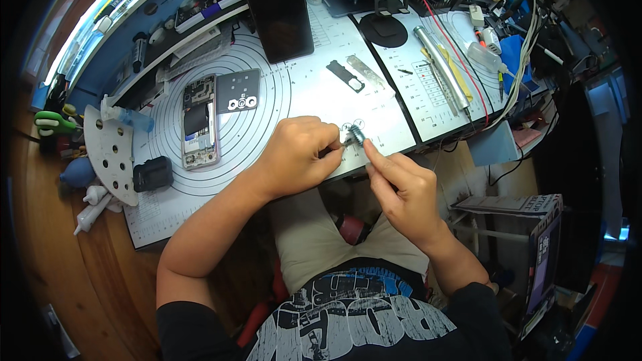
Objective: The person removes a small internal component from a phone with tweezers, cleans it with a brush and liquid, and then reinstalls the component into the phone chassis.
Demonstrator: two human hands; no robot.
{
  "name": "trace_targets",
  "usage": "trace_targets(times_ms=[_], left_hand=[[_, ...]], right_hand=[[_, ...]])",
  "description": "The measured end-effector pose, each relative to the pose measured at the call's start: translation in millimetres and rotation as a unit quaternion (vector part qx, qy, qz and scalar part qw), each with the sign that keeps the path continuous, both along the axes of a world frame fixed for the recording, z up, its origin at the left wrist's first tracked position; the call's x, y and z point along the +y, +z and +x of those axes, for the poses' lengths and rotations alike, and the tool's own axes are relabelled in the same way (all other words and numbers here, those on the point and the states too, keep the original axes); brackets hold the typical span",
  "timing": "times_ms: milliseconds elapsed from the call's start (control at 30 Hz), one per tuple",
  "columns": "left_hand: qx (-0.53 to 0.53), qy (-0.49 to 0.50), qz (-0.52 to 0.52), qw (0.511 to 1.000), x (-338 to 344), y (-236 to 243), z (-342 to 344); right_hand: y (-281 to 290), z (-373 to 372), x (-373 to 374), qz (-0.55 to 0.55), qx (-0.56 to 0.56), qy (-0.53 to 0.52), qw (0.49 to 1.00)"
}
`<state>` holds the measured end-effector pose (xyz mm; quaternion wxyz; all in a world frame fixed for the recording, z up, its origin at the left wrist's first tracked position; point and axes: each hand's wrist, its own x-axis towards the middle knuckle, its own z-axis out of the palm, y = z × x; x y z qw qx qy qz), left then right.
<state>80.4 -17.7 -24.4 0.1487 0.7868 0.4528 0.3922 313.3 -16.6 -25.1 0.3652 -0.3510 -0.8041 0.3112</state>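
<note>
Your left hand (297, 154) and right hand (401, 184) meet at the bench (167, 214) edge, fingers of both pinching a small grey part (353, 135). White ringed mat (267, 107) lies under them; opened phone (199, 122) well left, dark tablet (277, 10) beyond.

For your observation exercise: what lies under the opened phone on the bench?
The opened phone lies on a white work mat printed with concentric rings; the rings run out from beneath it. The patch of mat directly beneath is covered.
</note>
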Motion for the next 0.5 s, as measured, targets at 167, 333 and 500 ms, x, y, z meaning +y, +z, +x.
trace_targets(times_ms=[167,333,500], left_hand=[[0.004,0.003,0.007,1.0,0,0,0],[0.005,0.008,0.005,1.0,0,1,0],[0.004,0.003,0.005,1.0,0,-1,0]], right_hand=[[-4,0,-2,0.03,-0.005,0.018,0.999],[2,-2,-7,-0.088,0.085,-0.06,0.991],[-5,-12,-19,-0.103,0.092,-0.032,0.99]])
